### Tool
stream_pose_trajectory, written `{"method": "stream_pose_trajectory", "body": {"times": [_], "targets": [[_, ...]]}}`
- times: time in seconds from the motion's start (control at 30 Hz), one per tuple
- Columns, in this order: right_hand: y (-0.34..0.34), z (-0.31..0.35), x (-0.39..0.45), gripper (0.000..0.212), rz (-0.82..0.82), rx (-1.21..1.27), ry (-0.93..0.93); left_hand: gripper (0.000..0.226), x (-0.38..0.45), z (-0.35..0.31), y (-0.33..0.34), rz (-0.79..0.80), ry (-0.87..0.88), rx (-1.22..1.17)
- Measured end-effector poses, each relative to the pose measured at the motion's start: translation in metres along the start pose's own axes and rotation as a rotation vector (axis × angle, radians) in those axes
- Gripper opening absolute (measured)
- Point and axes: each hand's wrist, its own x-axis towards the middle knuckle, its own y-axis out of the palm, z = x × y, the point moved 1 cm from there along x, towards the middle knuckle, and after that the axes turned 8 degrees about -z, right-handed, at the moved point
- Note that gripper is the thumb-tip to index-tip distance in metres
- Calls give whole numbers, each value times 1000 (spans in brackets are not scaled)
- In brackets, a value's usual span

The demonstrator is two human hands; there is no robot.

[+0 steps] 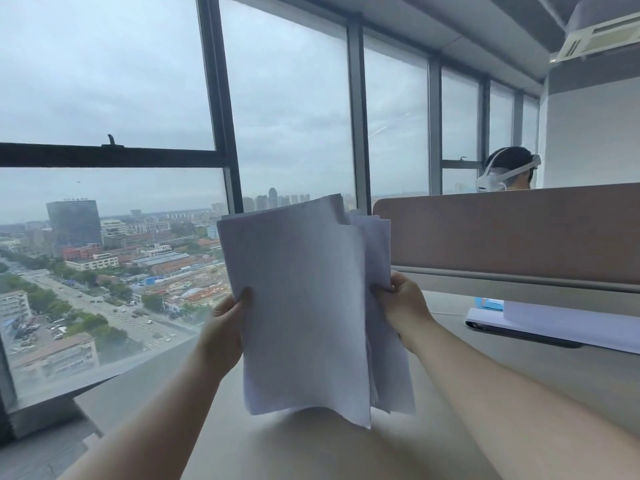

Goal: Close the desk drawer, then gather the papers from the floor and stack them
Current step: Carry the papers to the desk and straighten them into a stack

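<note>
A loose bundle of white papers point(304, 299) is held upright in front of me, above the pale desk top point(519, 368). The sheets are uneven, with several edges fanned out at the top and right. My left hand point(227, 327) grips the bundle's left edge, thumb on the front sheet. My right hand point(401, 304) pinches the right edge. The lower edge of the bundle hangs just above the desk. The desk drawer and the floor are out of view.
A tan partition screen point(502, 233) runs along the desk's far side, with a person's head point(509, 168) behind it. A white flat item on a dark slab point(540, 327) and a blue box point(488, 303) lie at the right. Large windows point(138, 202) fill the left.
</note>
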Motion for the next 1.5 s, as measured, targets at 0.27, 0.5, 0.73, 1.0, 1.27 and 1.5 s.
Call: {"method": "stream_pose_trajectory", "body": {"times": [0.27,0.5,0.73,1.0,1.27,1.5], "targets": [[-14,3,16,23,-190,-272,-216,19,1,0,-18,-85,19,-4],[-19,6,21,25,-272,-157,-104,20,0,-14,-15,-69,49,-61],[7,2,10,11,60,56,87,19,1,-5,7,-82,67,-47],[-12,14,25,35,-428,-460,-223,28,8,-20,3,-87,61,-106],[3,11,25,13,-121,-47,-48,20,11,-15,12,-89,59,-119],[13,10,22,12,346,252,143,20,22,-2,10,-139,42,-91]]}}
